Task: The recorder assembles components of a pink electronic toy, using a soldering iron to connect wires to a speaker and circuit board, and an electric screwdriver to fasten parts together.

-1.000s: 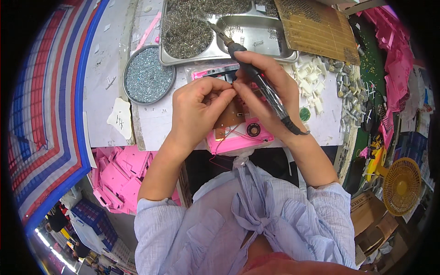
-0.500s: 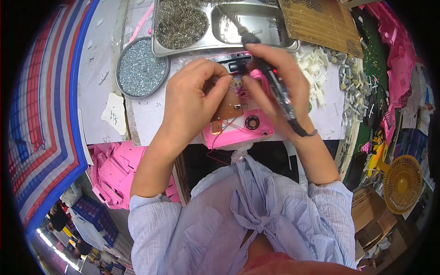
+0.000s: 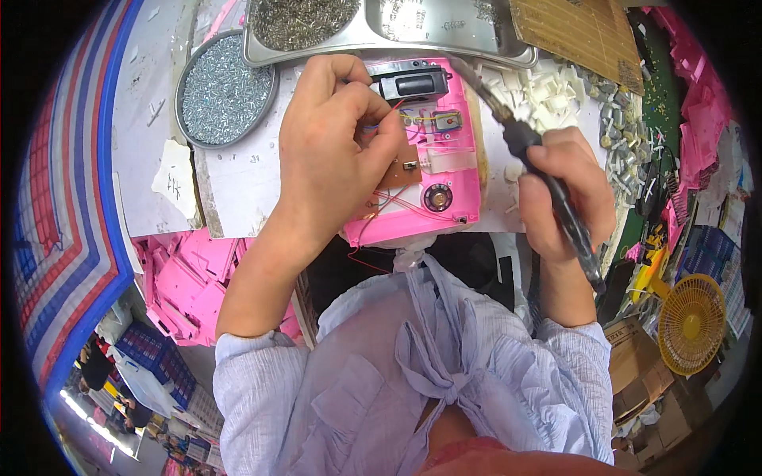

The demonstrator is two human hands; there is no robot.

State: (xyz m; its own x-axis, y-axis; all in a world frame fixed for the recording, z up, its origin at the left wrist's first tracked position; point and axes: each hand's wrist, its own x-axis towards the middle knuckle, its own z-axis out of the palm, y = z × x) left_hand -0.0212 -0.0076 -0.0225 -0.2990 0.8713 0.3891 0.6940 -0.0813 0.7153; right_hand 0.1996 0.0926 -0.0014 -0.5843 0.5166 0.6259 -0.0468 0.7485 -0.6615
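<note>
A pink plastic housing lies on the table, with a brown circuit board, a round black speaker, a black compartment piece, a small metal motor and thin coloured wires in it. Over the housing's left side, my left hand has thumb and fingers pinched together beside the board. Whatever lies in that pinch is hidden, though wires show close by. My right hand grips a dark-handled soldering iron to the right of the housing, its metal end pointing up and left, apart from the housing.
Beyond the housing stands a metal tray of small springs. A round dish of silvery screws sits left. White plastic parts, small motors and cardboard lie right. Pink parts are piled below the table's left edge.
My right hand has drawn back to the right with the soldering iron, away from the housing, uncovering the motor and right side. My left hand stays pinched beside the board.
</note>
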